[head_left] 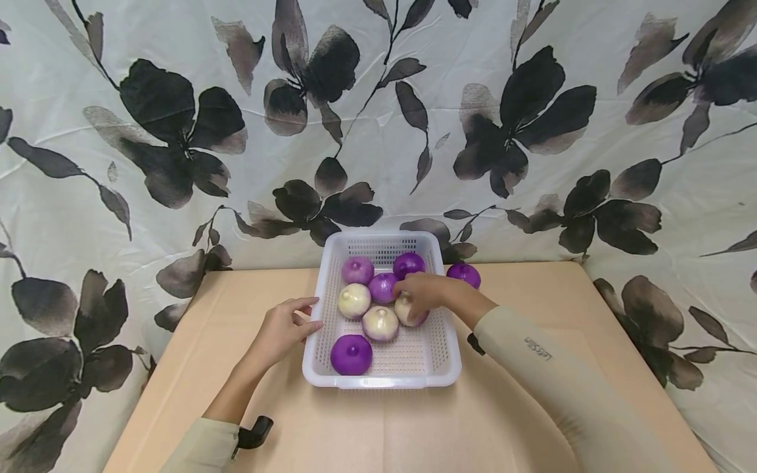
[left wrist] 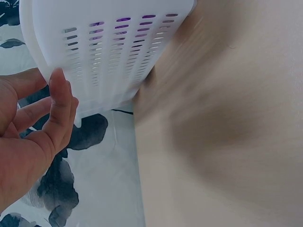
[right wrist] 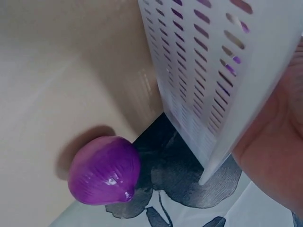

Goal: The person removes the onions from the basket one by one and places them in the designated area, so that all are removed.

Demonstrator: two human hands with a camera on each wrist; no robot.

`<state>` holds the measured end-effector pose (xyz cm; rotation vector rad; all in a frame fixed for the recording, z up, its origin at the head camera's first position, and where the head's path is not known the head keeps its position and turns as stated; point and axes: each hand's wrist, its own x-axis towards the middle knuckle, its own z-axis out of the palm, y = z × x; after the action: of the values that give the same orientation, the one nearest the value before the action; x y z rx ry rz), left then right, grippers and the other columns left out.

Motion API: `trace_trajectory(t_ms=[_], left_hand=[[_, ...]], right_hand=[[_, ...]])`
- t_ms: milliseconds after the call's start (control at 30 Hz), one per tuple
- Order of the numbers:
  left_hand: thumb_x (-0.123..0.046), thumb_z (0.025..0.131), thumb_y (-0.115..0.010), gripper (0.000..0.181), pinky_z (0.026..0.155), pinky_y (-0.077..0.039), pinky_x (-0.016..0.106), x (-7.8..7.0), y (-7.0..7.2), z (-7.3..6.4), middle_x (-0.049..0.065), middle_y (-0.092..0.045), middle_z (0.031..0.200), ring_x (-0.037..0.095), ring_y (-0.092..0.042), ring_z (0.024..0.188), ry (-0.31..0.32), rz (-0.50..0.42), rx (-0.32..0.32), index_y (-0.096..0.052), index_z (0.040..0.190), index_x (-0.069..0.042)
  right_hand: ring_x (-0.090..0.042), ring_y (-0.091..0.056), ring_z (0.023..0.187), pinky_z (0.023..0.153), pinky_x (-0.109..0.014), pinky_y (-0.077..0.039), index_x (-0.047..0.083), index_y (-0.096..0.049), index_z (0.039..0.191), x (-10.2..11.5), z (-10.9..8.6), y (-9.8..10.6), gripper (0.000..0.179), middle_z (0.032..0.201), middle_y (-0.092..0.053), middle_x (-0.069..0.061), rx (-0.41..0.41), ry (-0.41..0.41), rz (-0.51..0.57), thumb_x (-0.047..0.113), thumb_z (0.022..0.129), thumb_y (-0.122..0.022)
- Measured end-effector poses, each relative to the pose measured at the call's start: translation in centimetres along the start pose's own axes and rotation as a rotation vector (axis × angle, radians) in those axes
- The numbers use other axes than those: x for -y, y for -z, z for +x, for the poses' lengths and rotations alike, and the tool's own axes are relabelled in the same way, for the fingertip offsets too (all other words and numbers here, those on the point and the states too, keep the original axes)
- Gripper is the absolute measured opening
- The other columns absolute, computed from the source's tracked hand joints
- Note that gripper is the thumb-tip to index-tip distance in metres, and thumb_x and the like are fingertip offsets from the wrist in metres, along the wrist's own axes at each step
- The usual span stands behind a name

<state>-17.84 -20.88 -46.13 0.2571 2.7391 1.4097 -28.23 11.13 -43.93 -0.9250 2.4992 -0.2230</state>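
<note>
A white perforated plastic basket [head_left: 408, 361] stands on the table with purple and whitish onions in it. My left hand [head_left: 285, 330] grips the basket's left rim between thumb and fingers; the left wrist view shows fingertips [left wrist: 57, 78] against the outer wall. Reaching over the right rim, my right hand [head_left: 422, 292] holds a whitish onion [head_left: 403, 314] with its fingers curled down over it. Around that onion lie a purple onion [head_left: 383, 288] and two more whitish onions, one [head_left: 380, 324] in front and one [head_left: 354, 301] to the left. The right fingertips are hidden in the right wrist view.
Another purple onion [head_left: 351, 355] sits in the basket's front left corner, and two [head_left: 357, 270] lie at its back. Outside, right of the basket, one purple onion [right wrist: 105, 171] rests near the table's back edge. A floral cloth [head_left: 378, 131] hangs behind the wooden table [head_left: 532, 394].
</note>
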Motion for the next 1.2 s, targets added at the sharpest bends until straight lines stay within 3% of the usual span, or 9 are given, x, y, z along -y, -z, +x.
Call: trace_trajectory(t_ms=[200,433,800,1033,1200], left_hand=[[-0.003,0.088,-0.079,0.054,0.059,-0.062,0.028,0.1,-0.1,0.0,0.021,-0.064,0.111,0.016,-0.073,0.074,0.002,0.000,-0.005,-0.060,0.138,0.007],[-0.003,0.088,-0.079,0.055,0.064,-0.065,0.042,0.0,0.0,0.1,0.021,-0.064,0.113,0.017,-0.074,0.075,0.017,-0.014,-0.002,-0.060,0.139,0.007],[-0.004,0.088,-0.079,0.054,0.060,-0.063,0.030,0.1,-0.1,0.1,0.020,-0.064,0.112,0.018,-0.074,0.076,0.014,-0.005,-0.001,-0.061,0.138,0.005],[-0.004,0.088,-0.079,0.054,0.059,-0.062,0.027,0.0,-0.1,0.0,0.019,-0.064,0.112,0.018,-0.074,0.076,0.016,0.003,-0.003,-0.061,0.138,0.005],[-0.005,0.088,-0.079,0.054,0.060,-0.062,0.029,0.1,-0.1,0.1,0.019,-0.064,0.112,0.018,-0.074,0.076,0.019,0.007,-0.003,-0.061,0.138,0.005]], right_hand=[[-0.021,-0.055,0.104,0.092,-0.037,-0.053,0.018,-0.066,0.132,0.3,0.3,-0.3,0.059,0.120,-0.062,-0.008,0.027,-0.012,-0.068,0.012,0.077,-0.083],[-0.020,-0.055,0.106,0.094,-0.036,-0.053,0.022,-0.064,0.130,0.7,0.5,-0.7,0.058,0.122,-0.062,-0.007,0.061,-0.034,-0.109,0.012,0.076,-0.083],[-0.019,-0.055,0.108,0.097,-0.037,-0.052,0.025,-0.066,0.127,0.7,0.5,-0.8,0.056,0.121,-0.063,-0.004,0.085,-0.039,-0.086,0.013,0.076,-0.084],[-0.021,-0.055,0.107,0.091,-0.036,-0.054,0.023,-0.068,0.125,1.2,-0.3,0.4,0.053,0.122,-0.062,-0.007,0.080,-0.033,-0.044,0.011,0.076,-0.084],[-0.023,-0.057,0.113,0.098,-0.040,-0.054,0.021,-0.067,0.133,1.3,-1.1,1.3,0.059,0.128,-0.063,-0.009,0.046,0.007,-0.027,0.013,0.077,-0.084]])
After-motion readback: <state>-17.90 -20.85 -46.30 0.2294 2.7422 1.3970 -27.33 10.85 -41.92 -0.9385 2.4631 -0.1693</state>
